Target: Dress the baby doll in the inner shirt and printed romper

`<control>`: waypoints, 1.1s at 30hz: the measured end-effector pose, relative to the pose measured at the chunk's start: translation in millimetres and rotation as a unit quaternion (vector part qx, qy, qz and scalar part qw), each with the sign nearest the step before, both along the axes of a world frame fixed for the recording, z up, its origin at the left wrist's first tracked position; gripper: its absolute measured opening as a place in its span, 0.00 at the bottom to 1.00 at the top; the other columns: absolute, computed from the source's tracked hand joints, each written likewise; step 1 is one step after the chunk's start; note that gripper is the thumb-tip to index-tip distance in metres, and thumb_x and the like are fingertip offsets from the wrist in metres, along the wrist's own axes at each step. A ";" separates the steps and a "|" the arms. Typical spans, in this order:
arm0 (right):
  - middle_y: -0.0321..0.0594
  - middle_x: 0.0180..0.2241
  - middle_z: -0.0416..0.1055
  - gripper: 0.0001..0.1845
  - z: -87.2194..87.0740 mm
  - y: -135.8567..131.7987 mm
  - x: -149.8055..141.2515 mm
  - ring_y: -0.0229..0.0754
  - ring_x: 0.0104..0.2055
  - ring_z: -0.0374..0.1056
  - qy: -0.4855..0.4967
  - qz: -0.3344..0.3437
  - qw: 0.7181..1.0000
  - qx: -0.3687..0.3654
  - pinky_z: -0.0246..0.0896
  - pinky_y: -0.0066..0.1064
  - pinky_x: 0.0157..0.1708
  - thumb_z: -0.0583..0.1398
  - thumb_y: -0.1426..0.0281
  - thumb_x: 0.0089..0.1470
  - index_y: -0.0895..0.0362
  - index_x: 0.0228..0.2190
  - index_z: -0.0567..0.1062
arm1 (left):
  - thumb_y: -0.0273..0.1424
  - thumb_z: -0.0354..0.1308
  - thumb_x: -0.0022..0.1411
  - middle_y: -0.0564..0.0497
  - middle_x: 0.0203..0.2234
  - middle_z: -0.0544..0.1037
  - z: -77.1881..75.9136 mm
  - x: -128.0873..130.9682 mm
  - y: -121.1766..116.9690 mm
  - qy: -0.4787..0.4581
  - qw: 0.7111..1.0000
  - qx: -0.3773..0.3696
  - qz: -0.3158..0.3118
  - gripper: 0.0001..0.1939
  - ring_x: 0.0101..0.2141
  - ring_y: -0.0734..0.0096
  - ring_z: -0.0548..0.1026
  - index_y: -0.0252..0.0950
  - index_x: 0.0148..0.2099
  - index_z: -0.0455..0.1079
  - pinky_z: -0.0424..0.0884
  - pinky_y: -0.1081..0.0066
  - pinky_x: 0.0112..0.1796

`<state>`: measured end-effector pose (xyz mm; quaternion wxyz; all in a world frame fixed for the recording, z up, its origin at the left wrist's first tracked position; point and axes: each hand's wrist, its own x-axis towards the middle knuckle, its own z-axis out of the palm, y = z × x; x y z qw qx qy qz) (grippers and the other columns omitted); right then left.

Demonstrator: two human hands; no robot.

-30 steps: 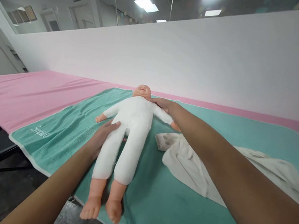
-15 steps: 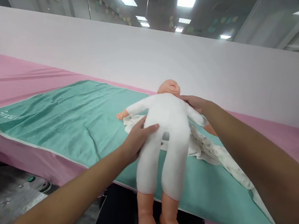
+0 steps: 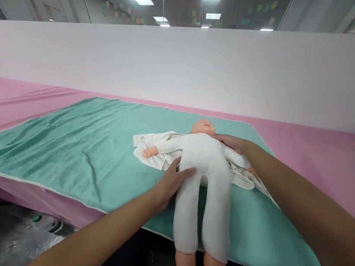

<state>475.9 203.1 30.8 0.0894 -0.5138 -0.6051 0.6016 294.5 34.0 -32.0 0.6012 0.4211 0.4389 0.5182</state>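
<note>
A baby doll [image 3: 207, 156] with a white cloth body and bare plastic head, hands and feet lies face up, its legs pointing toward me. My left hand [image 3: 172, 182] grips its hip at the side, thumb over the front and fingers underneath. At the neck and shoulder, my right hand [image 3: 230, 142] supports the doll from behind; most of those fingers are hidden. Beneath the doll's upper body and arms, a white baby garment [image 3: 150, 140] is spread out. The lower legs hang over the near edge.
A green towel [image 3: 60, 148] with white edging covers much of the pink sheet [image 3: 318, 156]. Behind stands a white low wall [image 3: 141, 62] topped with glass panes. On the floor at lower left is a green-capped object [image 3: 37, 218].
The doll has come down onto the garment, both hands keeping hold of it. More of the garment shows on its left side. My view has tilted and shifted.
</note>
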 end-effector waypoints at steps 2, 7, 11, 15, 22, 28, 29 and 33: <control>0.41 0.42 0.74 0.25 0.6 4.8 3.7 0.47 0.43 0.69 -0.061 0.010 0.994 0.088 0.66 0.36 0.40 0.51 0.51 0.53 0.52 0.44 0.73 | 0.40 0.60 0.52 0.44 0.47 0.71 6.5 -17.6 13.9 0.111 0.994 -0.002 0.014 0.26 0.42 0.57 0.73 0.42 0.53 0.65 0.73 0.66 0.35; 0.53 0.47 0.67 0.37 -0.5 24.0 9.0 0.54 0.48 0.63 -0.250 -0.043 0.883 0.396 0.60 0.41 0.42 0.54 0.46 0.47 0.60 0.49 0.67 | 0.38 0.53 0.56 0.47 0.38 0.74 18.9 -86.1 78.2 0.406 0.883 0.116 0.206 0.16 0.34 0.65 0.72 0.38 0.45 0.70 0.67 0.69 0.33; 0.50 0.47 0.65 0.27 -2.1 2.0 -40.7 0.51 0.49 0.60 -0.219 0.006 0.771 0.598 0.57 0.36 0.44 0.50 0.52 0.54 0.58 0.47 0.67 | 0.39 0.55 0.54 0.48 0.35 0.75 1.1 -129.9 119.8 0.533 0.826 0.097 0.152 0.16 0.35 0.64 0.71 0.37 0.42 0.70 0.63 0.69 0.35; 0.44 0.44 0.67 0.21 -12.1 -24.6 -120.0 0.49 0.46 0.62 -0.236 0.267 0.721 0.594 0.56 0.34 0.40 0.54 0.54 0.52 0.54 0.43 0.69 | 0.35 0.53 0.54 0.48 0.32 0.74 -17.0 -147.5 128.3 0.562 0.815 0.084 0.111 0.09 0.31 0.67 0.70 0.35 0.33 0.67 0.61 0.71 0.32; 0.41 0.39 0.72 0.26 -12.1 -21.7 -168.6 0.46 0.38 0.66 -0.328 0.383 0.739 0.447 0.54 0.31 0.29 0.51 0.47 0.51 0.53 0.41 0.70 | 0.31 0.49 0.56 0.51 0.26 0.71 -22.7 -156.6 127.1 0.535 0.827 0.108 0.135 0.03 0.27 0.69 0.66 0.37 0.32 0.61 0.58 0.71 0.28; 0.44 0.40 0.72 0.28 -4.5 -11.2 -150.8 0.49 0.39 0.67 -0.379 0.268 0.740 0.487 0.54 0.33 0.31 0.46 0.46 0.53 0.52 0.40 0.71 | 0.31 0.50 0.56 0.52 0.25 0.69 -16.0 -163.6 130.2 0.354 0.903 0.065 0.235 0.05 0.25 0.73 0.65 0.37 0.34 0.62 0.59 0.73 0.27; 0.46 0.39 0.72 0.29 -4.9 -8.2 -150.1 0.50 0.38 0.67 -0.399 0.245 0.737 0.487 0.55 0.34 0.31 0.46 0.46 0.53 0.53 0.39 0.72 | 0.32 0.50 0.55 0.52 0.25 0.68 -13.4 -163.3 128.7 0.322 0.913 0.063 0.243 0.05 0.23 0.74 0.64 0.36 0.35 0.63 0.59 0.73 0.26; 0.50 0.39 0.72 0.31 -9.1 1.2 -156.4 0.52 0.39 0.67 -0.442 0.207 0.742 0.459 0.57 0.37 0.32 0.47 0.44 0.51 0.56 0.36 0.73 | 0.32 0.52 0.55 0.52 0.25 0.69 -1.1 -147.5 116.9 0.238 0.937 0.122 0.225 0.08 0.24 0.75 0.64 0.35 0.37 0.64 0.61 0.74 0.27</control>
